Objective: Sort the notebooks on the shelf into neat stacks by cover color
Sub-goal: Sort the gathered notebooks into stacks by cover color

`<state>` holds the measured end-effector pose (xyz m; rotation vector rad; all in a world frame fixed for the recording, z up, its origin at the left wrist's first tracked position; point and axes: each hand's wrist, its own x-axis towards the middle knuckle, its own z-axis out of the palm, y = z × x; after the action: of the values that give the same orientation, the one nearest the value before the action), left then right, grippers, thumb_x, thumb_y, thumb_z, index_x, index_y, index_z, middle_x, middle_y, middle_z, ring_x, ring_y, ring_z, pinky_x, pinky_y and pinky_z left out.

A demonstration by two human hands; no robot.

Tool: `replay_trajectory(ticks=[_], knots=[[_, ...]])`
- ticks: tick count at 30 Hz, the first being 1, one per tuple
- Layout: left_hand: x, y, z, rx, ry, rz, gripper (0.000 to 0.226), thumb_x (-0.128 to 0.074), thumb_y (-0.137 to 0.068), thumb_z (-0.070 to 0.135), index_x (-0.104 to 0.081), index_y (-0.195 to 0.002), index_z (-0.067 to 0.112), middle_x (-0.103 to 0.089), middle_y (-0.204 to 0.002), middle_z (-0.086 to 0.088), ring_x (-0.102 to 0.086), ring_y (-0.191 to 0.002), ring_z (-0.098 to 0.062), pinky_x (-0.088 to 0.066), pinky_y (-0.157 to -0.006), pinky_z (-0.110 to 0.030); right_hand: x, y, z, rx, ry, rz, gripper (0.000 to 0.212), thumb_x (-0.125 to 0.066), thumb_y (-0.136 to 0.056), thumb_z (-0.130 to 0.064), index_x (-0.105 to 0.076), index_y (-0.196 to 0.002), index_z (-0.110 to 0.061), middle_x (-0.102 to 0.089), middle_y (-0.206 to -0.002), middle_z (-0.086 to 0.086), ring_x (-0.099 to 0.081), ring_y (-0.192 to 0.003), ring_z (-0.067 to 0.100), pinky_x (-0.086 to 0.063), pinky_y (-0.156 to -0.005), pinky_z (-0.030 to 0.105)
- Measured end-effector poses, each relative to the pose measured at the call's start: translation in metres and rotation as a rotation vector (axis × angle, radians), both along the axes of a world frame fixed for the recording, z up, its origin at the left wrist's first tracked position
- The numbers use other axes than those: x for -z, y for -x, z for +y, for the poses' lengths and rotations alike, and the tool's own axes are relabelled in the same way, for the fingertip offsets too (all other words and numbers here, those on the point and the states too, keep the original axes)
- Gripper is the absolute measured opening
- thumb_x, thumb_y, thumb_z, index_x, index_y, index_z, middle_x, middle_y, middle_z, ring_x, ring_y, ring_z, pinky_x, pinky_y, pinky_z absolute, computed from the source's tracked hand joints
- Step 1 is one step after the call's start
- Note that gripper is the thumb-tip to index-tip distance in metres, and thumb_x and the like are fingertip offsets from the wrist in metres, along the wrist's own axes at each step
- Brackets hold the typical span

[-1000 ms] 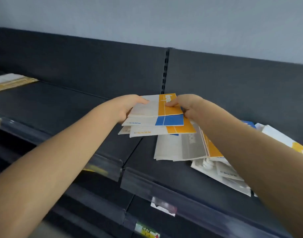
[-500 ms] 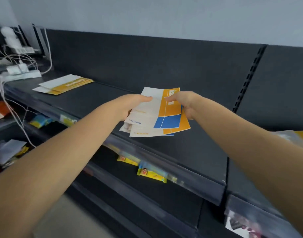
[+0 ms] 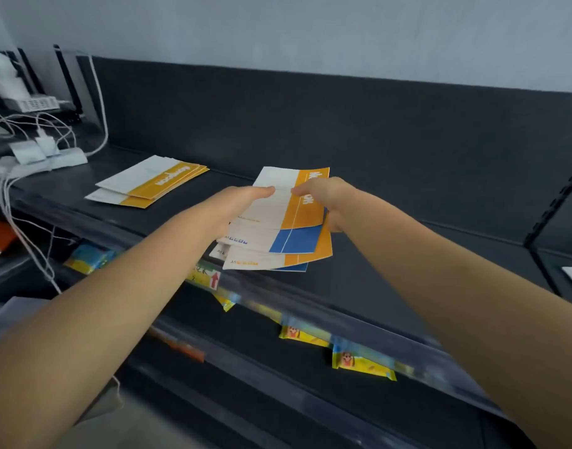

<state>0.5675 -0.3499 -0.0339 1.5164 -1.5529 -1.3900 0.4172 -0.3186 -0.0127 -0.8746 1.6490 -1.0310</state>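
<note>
- Beyond the hands: grey wall (image 3: 310,34) above a dark back panel.
- Beneath the hands: dark shelf (image 3: 391,264).
- Left of and beyond the left hand (image 3: 242,202): orange stack (image 3: 148,183) flat on the shelf, long axis slanting away rightward; nearer the left hand than the right.
- Between the hands, above the shelf: fanned notebooks (image 3: 278,244), orange and blue covers mixed.
- At the fan's left edge, left hand gripping; right hand (image 3: 330,199) pinching the top orange notebook (image 3: 304,202), probably next for that stack.
</note>
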Motion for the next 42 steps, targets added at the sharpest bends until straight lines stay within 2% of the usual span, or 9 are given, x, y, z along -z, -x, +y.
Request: replay_trajectory(ticks=[3,8,12,16,21,31,35,37,42], knots=[[0.0,-0.016,-0.025,-0.026,0.025,-0.03,0.08,-0.063,-0.083,0.06,-0.034,-0.149,0.025,-0.03,-0.157,-0.003,-0.027,-0.144,-0.024,-0.022,-0.113,-0.042,0.004,-0.021,-0.028,-0.037,-0.018,0.01,0.054,-0.07,-0.083,-0.022,-0.046,-0.13,-0.014,-0.056,-0.128,0.01,-0.056,-0.113,0.035,-0.048,-0.095,0.051],[0.011,-0.048,-0.09,-0.016,-0.036,-0.043,0.114,-0.076,-0.038,0.072,-0.047,-0.14,0.03,-0.05,-0.145,-0.004,-0.048,-0.132,-0.029,-0.035,-0.109,-0.051,0.013,-0.042,-0.066,-0.08,-0.094,-0.012,0.062,-0.068,-0.087,-0.023,-0.033,-0.138,-0.018,-0.045,-0.137,0.01,-0.051,-0.118,0.036,-0.047,-0.096,0.051],[-0.005,-0.06,-0.103,-0.022,-0.028,-0.131,0.091,-0.076,-0.058,0.062,-0.049,-0.137,0.027,-0.055,-0.138,-0.007,-0.054,-0.123,-0.029,-0.043,-0.105,-0.047,0.014,-0.061,-0.095,-0.062,-0.141,0.004,0.069,-0.07,-0.084,-0.026,-0.031,-0.14,-0.02,-0.042,-0.139,0.01,-0.049,-0.121,0.036,-0.046,-0.097,0.051],[0.0,-0.071,-0.133,0.031,0.067,-0.303,0.079,-0.066,-0.087,0.048,-0.028,-0.151,0.021,-0.03,-0.157,-0.007,-0.031,-0.142,-0.028,-0.031,-0.11,-0.04,0.015,-0.082,-0.116,-0.016,-0.169,0.07,0.07,-0.068,-0.085,-0.03,-0.029,-0.143,-0.018,-0.038,-0.142,0.009,-0.043,-0.126,0.034,-0.041,-0.102,0.05],[0.004,-0.09,-0.163,0.174,0.063,-0.42,0.078,-0.07,-0.084,0.047,-0.035,-0.148,0.019,-0.04,-0.15,-0.006,-0.043,-0.133,-0.028,-0.037,-0.107,-0.036,0.022,-0.109,-0.132,0.036,-0.175,0.091,0.069,-0.067,-0.086,-0.03,-0.03,-0.143,-0.017,-0.038,-0.143,0.007,-0.044,-0.125,0.032,-0.041,-0.103,0.047],[0.007,-0.119,-0.194,0.377,0.109,-0.351,0.078,-0.072,-0.084,0.042,-0.037,-0.146,0.011,-0.045,-0.147,-0.008,-0.048,-0.128,-0.03,-0.047,-0.098,-0.04,0.029,-0.139,-0.143,0.339,-0.067,0.138,0.055,-0.063,-0.091,-0.03,-0.038,-0.137,-0.015,-0.043,-0.139,0.007,-0.044,-0.125,0.029,-0.042,-0.098,0.043],[0.012,-0.122,-0.192,0.473,0.309,-0.428,0.046,-0.068,-0.089,0.034,-0.05,-0.127,0.013,-0.053,-0.134,-0.006,-0.05,-0.108,-0.02,-0.041,-0.082,-0.031,0.029,-0.147,-0.139,0.4,-0.077,0.183,0.054,-0.064,-0.09,-0.031,-0.04,-0.136,-0.014,-0.045,-0.138,0.009,-0.047,-0.123,0.03,-0.042,-0.099,0.043],[0.012,-0.119,-0.188,0.492,0.42,-0.492,0.055,-0.068,-0.089,0.035,-0.046,-0.134,0.013,-0.051,-0.137,-0.006,-0.051,-0.114,-0.022,-0.04,-0.08,-0.03,0.027,-0.145,-0.134,0.412,-0.081,0.292,0.055,-0.063,-0.091,-0.029,-0.039,-0.137,-0.01,-0.045,-0.138,0.01,-0.045,-0.125,0.029,-0.041,-0.098,0.039],[0.008,-0.099,-0.168,0.616,0.693,-0.651,0.059,-0.062,-0.09,0.042,-0.041,-0.138,0.015,-0.054,-0.129,-0.006,-0.054,-0.104,-0.019,-0.048,-0.078,-0.032,0.026,-0.115,-0.106,0.44,-0.119,0.659,0.025,-0.059,-0.091,-0.03,-0.056,-0.096,-0.006,-0.054,-0.078,0.003,-0.047,-0.063,0.013,-0.04,-0.055,0.025]])
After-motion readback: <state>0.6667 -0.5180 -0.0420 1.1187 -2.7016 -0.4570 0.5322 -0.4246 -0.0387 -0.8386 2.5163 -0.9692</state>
